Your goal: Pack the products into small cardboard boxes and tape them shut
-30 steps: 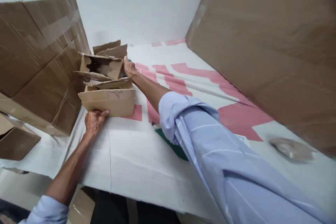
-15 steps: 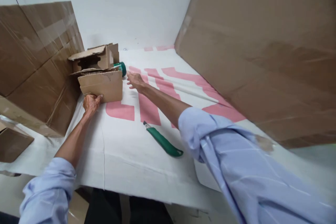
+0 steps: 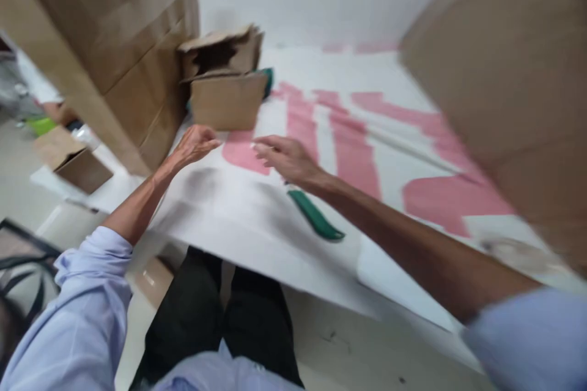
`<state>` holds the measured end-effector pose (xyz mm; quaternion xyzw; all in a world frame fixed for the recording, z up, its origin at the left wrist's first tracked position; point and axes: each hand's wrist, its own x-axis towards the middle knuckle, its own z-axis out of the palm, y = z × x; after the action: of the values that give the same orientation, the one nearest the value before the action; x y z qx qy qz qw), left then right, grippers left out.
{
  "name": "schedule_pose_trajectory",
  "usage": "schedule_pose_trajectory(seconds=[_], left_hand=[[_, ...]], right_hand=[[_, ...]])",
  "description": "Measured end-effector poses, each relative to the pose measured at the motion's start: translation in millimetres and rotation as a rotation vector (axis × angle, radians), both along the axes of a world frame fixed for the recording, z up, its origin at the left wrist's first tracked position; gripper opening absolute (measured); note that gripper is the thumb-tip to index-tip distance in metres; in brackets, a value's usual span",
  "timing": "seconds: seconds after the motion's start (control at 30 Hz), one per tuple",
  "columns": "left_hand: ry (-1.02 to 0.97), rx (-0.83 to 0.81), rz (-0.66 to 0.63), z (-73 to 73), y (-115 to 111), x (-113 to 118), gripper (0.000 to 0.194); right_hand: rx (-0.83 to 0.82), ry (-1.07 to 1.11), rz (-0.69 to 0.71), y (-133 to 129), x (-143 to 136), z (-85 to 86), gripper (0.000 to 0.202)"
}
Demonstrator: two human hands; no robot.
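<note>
My left hand (image 3: 196,143) is in the air over the near side of the table, just in front of the small open carton (image 3: 227,102), its fingers pressed together. Facing it, my right hand (image 3: 287,159) is closed too, fingertips bent toward the left hand with a gap between the hands. Whatever either hand may hold is too small or blurred to tell. Behind the carton's right edge a green object (image 3: 268,82) shows in part. The green cutter (image 3: 316,215) lies on the white and pink table cover (image 3: 353,146), below my right wrist.
Large brown boxes stand at the left (image 3: 132,30) and the right (image 3: 518,91). A smaller open box (image 3: 87,170) sits at the lower left, with a bright green item (image 3: 41,126) behind it. The table's front edge runs before my legs.
My left hand has let go of the carton and moved toward me. My right hand has drawn back from near the green object, and its fingers have closed. The view has shifted left and down.
</note>
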<state>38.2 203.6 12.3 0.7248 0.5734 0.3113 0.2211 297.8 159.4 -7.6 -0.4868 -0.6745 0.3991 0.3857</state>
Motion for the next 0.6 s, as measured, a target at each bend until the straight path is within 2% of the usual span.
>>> schedule_pose_trajectory(seconds=[0.03,0.07,0.1,0.13,0.17,0.23,0.3,0.37,0.4,0.47,0.53,0.6], left_hand=[[-0.013,-0.039,-0.095,2.8,-33,-16,0.018],[-0.055,-0.080,-0.180,5.8,-69,-35,0.022],[-0.117,-0.113,-0.218,8.5,-105,-57,0.029],[-0.183,-0.142,-0.202,9.9,-143,-83,0.036],[-0.245,-0.158,-0.126,9.0,-181,-110,0.042],[-0.348,-0.144,0.180,-3.2,-258,-167,0.049],[-0.417,-0.223,0.559,-31.8,-331,-218,0.046],[-0.453,-0.454,0.979,-73.2,-395,-252,0.039],[-0.456,-0.529,1.071,-96.3,-423,-261,0.036],[-0.473,-0.647,1.158,-141.8,-472,-263,0.033],[-0.512,-0.777,1.198,-182.8,-510,-249,0.034],[-0.564,-0.891,1.201,-218.0,-533,-229,0.040]], right_hand=[[0.062,-0.020,0.001,-20,0,-4.0,0.029],[0.128,-0.052,0.016,-40,1,-8.7,0.029],[0.183,-0.087,0.030,-59,1,-13.9,0.029],[0.214,-0.128,0.043,-77,1,-19.3,0.027],[0.230,-0.165,0.052,-94,1,-24.7,0.026],[0.247,-0.241,0.095,-124,0,-35.2,0.025],[0.289,-0.294,0.135,-145,-2,-45.5,0.024],[0.348,-0.317,0.145,-159,-7,-55.5,0.023],[0.366,-0.323,0.138,-163,-9,-60.2,0.023],[0.370,-0.343,0.121,-168,-14,-68.2,0.022],[0.349,-0.373,0.106,-172,-19,-73.9,0.021],[0.343,-0.392,0.098,-175,-24,-77.3,0.021]])
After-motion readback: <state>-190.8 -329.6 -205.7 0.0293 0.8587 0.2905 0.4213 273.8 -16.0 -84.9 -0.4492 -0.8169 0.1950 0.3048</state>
